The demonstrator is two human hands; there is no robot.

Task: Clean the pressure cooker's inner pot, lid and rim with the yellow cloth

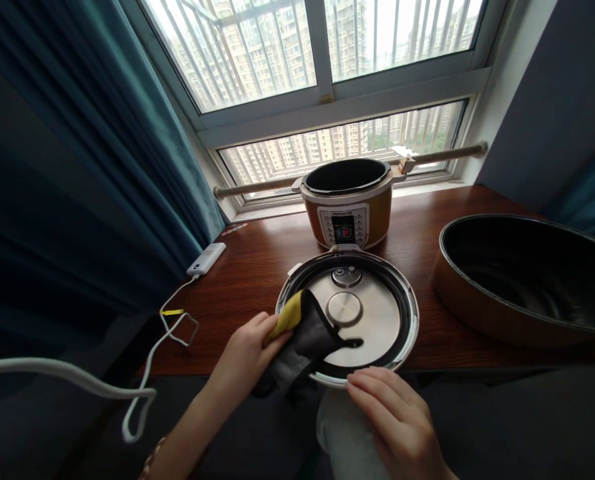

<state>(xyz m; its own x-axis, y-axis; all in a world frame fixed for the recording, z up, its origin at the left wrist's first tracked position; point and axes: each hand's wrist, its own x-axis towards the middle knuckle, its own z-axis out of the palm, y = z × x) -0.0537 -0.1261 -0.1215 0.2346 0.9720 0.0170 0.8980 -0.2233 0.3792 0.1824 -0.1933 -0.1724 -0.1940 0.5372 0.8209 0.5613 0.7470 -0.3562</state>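
Note:
A round pressure cooker lid [377, 313] lies upside down at the near edge of the wooden table [257, 267], its steel inner plate facing up. My left hand [250, 350] is closed on a yellow and dark grey cloth [305, 337] that rests on the left part of the lid. My right hand [397, 413] grips the lid's near rim with curled fingers. Behind the lid stands the orange cooker body [347, 200], open, with a control panel facing me.
A dark inner pot [522, 277] sits on the table at the right. A white power bank [206, 259] with a white cable [147, 373] lies at the left edge. Teal curtains [77, 167] hang left; the window [327, 87] is behind.

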